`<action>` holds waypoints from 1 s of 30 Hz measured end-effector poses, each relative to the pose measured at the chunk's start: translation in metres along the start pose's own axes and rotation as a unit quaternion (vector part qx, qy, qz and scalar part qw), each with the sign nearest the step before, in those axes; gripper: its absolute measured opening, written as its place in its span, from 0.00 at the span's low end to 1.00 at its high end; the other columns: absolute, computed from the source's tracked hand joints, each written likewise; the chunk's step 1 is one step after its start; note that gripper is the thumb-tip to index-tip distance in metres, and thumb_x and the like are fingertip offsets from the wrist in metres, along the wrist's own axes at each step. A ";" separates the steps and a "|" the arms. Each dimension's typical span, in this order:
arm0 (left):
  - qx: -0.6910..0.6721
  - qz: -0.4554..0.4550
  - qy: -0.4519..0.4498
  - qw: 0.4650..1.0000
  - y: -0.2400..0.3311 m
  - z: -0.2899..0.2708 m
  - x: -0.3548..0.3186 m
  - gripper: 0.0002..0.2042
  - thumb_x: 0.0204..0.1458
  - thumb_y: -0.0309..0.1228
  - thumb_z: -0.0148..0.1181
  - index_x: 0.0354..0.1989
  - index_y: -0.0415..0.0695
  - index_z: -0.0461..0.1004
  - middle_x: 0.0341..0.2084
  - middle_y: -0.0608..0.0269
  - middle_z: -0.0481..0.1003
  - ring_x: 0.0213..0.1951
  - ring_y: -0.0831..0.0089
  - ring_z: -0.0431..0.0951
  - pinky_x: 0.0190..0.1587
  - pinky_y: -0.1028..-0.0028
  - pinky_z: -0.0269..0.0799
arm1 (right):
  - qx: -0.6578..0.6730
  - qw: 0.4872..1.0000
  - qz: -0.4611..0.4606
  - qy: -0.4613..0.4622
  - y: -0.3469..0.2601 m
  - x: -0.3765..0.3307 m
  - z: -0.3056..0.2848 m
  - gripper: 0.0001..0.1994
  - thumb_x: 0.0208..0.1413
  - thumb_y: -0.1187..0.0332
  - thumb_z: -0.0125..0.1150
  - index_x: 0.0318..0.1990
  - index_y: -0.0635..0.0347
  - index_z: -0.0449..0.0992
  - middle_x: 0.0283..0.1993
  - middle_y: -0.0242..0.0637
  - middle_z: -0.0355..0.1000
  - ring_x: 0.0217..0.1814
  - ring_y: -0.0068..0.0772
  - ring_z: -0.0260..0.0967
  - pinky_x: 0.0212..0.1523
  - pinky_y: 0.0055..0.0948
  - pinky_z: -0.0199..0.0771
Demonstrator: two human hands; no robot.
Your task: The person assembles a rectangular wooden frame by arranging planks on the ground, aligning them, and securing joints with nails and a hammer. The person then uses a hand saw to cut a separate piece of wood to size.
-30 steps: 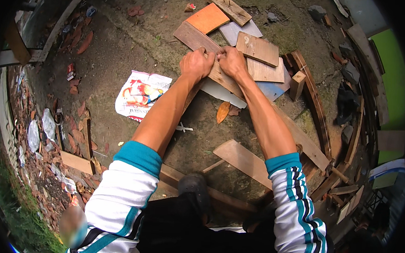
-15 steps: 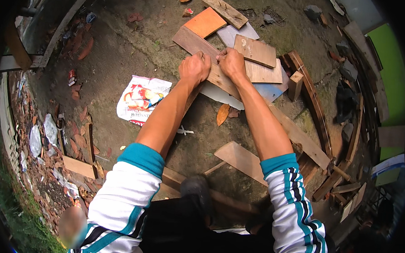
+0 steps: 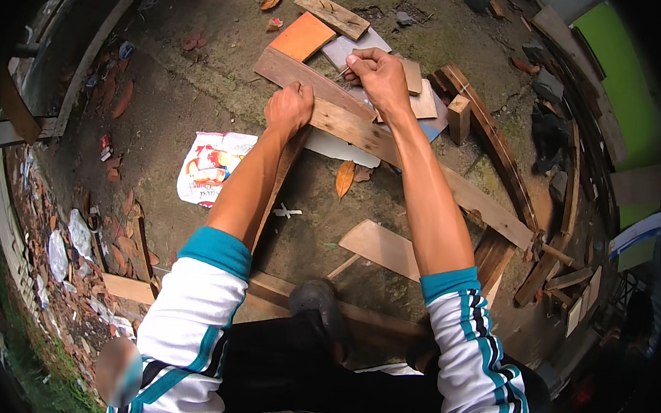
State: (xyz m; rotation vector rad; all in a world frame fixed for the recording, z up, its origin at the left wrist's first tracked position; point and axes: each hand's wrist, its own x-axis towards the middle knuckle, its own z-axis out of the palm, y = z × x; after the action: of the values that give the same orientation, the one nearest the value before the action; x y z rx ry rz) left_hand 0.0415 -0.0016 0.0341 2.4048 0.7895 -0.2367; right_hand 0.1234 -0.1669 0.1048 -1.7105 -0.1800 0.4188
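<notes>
My left hand is closed at the upper left end of a long, worn plank, where it meets a second plank running down beneath my left forearm. My right hand is raised above the long plank, fingertips pinched together on a thin, nail-like piece. A reddish-brown board lies just beyond both hands. Close to my right hand are an orange board, a grey board and a light wooden board, partly covered by the hand and forearm.
A plank with nails lies at the back. A printed plastic wrapper is left of my left forearm. Longer timbers and a small upright block stand at right. My shoe is beside the nearest plank.
My right hand has lifted off the long plank and moved up, now pinching a thin piece. My left hand stays at the plank's end. The whole view has shifted slightly.
</notes>
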 end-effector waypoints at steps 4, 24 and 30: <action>0.042 0.018 0.008 0.999 0.006 -0.002 -0.001 0.27 0.60 0.49 0.39 0.51 0.43 0.78 0.48 0.36 0.77 0.53 0.38 0.76 0.58 0.49 0.69 | -0.117 0.991 0.027 0.062 0.008 -0.079 -0.049 0.11 0.64 0.64 0.63 0.43 0.66 0.77 0.31 0.34 0.81 0.33 0.19 0.75 0.37 0.24 0.73; 0.111 0.135 -0.071 0.982 -0.012 -0.069 0.037 0.24 0.65 0.47 0.40 0.37 0.34 0.70 0.29 0.38 0.75 0.30 0.42 0.77 0.32 0.53 0.74 | -0.385 0.914 -0.057 0.118 0.074 -0.247 -0.308 0.18 0.69 0.56 0.47 0.45 0.65 0.69 0.45 0.58 0.75 0.52 0.57 0.72 0.54 0.54 0.69; 0.245 0.139 -0.212 0.936 0.052 -0.166 -0.031 0.20 0.66 0.44 0.44 0.35 0.37 0.72 0.22 0.51 0.72 0.20 0.59 0.74 0.20 0.58 0.68 | -0.331 0.939 0.051 0.080 0.016 -0.277 -0.351 0.15 0.70 0.58 0.43 0.42 0.63 0.66 0.22 0.57 0.71 0.27 0.62 0.73 0.34 0.56 0.73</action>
State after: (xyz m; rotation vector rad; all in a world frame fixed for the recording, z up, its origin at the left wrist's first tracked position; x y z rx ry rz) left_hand 0.0453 0.0469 0.2040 2.7330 0.1961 -0.8889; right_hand -0.0023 -0.5888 0.1832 -2.4177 -0.1181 0.3069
